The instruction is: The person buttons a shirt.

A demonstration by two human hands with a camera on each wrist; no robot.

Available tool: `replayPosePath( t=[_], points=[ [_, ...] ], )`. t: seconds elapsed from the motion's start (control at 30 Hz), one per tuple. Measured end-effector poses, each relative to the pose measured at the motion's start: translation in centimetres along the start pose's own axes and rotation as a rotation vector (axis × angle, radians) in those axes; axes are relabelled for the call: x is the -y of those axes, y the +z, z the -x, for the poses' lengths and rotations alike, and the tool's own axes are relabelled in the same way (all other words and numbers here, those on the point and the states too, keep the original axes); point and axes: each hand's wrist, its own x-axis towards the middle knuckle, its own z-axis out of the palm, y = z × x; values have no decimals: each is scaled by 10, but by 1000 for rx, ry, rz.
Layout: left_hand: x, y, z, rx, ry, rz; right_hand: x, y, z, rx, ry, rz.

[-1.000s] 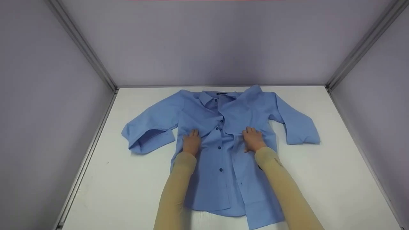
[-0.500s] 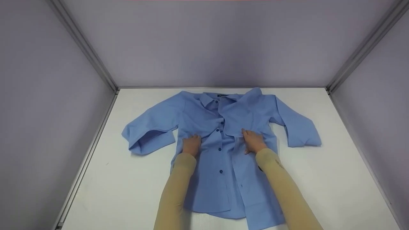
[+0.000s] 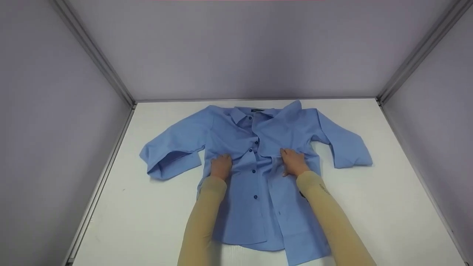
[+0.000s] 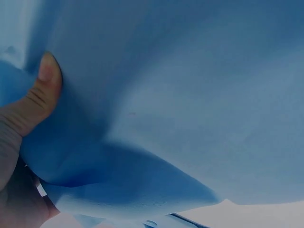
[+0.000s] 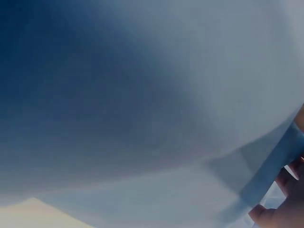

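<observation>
Head: blue shirt (image 3: 240,181) lies front-up on worktop (image 3: 140,221), left hand (image 3: 221,167) and right hand (image 3: 294,162) gripping opposite front sides, probably to control both panels evenly; left wrist: thumb over shirt, fingers beneath, pinching; right wrist: fingers round shirt's edge, holding it.

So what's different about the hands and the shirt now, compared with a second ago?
The left hand and right hand have drawn their fingers in toward the person and now grip the blue shirt; earlier, the fingertips reached a little farther up the cloth. The shirt lies much as it did on the white table, sleeves out to either side.
</observation>
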Motion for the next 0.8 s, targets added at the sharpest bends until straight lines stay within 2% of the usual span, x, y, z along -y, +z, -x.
replayPosePath(
  t=[0.03, 0.07, 0.2, 0.27, 0.3, 0.37, 0.43, 0.47, 0.5, 0.53, 0.57, 0.6, 0.67, 0.7, 0.73, 0.8],
  points=[
    [1, 5, -3, 6, -1, 3, -1, 0, -1, 0, 1, 0],
    [1, 3, -4, 17, -5, 7, -1, 0, -2, -1, 0, 1],
    [8, 31, -14, -34, 9, 30, -3, 1, -6, -11, -3, 3],
    [12, 47, -19, -63, 20, 23, -4, 3, -8, -18, -2, 4],
    [17, 65, -24, -112, 39, 1, -4, 3, -8, -21, -3, 2],
    [22, 86, -32, -105, 39, -17, -3, 5, -9, -25, -1, -9],
    [27, 105, -40, -68, 30, -47, -3, 6, -9, -33, -1, -14],
    [28, 104, -39, -81, 34, -56, -3, 6, -9, -39, -2, -16],
    [32, 120, -44, -118, 44, -72, -2, 6, -10, -44, -2, -13],
    [32, 120, -47, -78, 25, -57, -2, 5, -10, -48, 0, -11],
    [34, 129, -50, -81, 24, -58, -2, 5, -10, -50, 3, -7],
    [36, 139, -52, -107, 32, -67, -2, 5, -10, -50, 3, 0],
    [41, 159, -56, -211, 64, -88, -1, 3, -10, -47, 4, 13],
    [44, 173, -61, -236, 74, -100, 0, 2, -9, -46, 4, 20],
    [40, 164, -57, -193, 61, -90, 0, 2, -9, -44, 4, 26],
    [35, 142, -48, -241, 81, -95, 2, 0, -8, -43, 8, 34]
  ],
)
